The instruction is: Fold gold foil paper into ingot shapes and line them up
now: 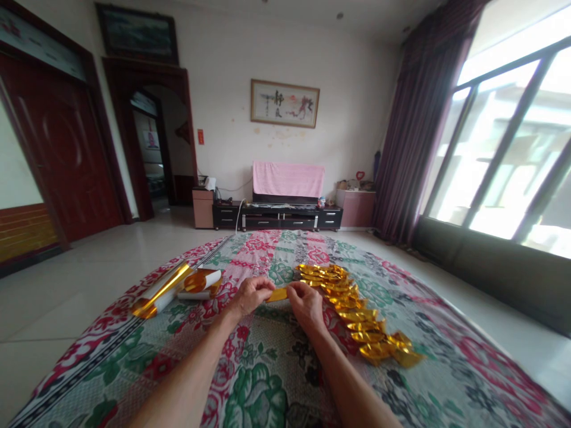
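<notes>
Spanning the small gap between the hands, a folded strip of gold foil [279, 295] is pinched at one end by the left hand [250, 295] and at the other by the right hand [307, 302], thumbs and fingers closed on it. Just right of the right hand, a slanting row of gold foil ingots [359, 315] runs from beyond it back alongside the forearm. Left of the left hand lie curled, white-backed gold foil sheets [196, 281]. Beneath both hands spreads a floral tablecloth [255, 395]; well beyond them, a pink cloth [288, 177] hangs above a black cabinet [263, 222].
</notes>
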